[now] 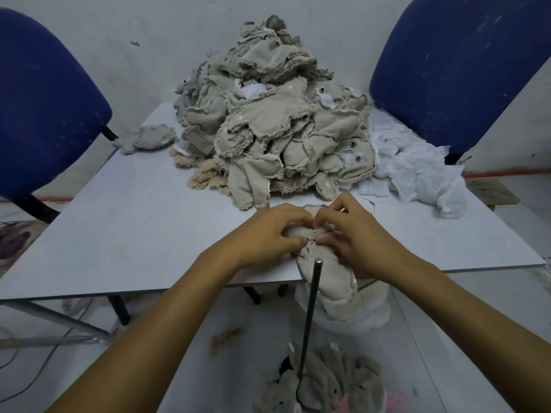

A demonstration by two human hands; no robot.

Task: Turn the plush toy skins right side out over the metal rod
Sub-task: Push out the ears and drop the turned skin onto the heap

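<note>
A beige plush toy skin (328,274), inside out, lies over the near edge of the white table (134,228) and hangs down past it. My left hand (269,234) and my right hand (354,231) both pinch the skin's upper part, fingertips close together. The dark metal rod (310,317) stands upright from the floor, its tip just below my hands and in front of the skin. Around its base lie several turned grey plush skins (328,383).
A tall heap of inside-out beige skins (274,123) fills the table's far middle. One loose skin (149,138) lies at the far left, crumpled clear plastic bags (417,168) at the far right. Blue chairs (44,108) stand on both sides. Cables run on the floor at the left.
</note>
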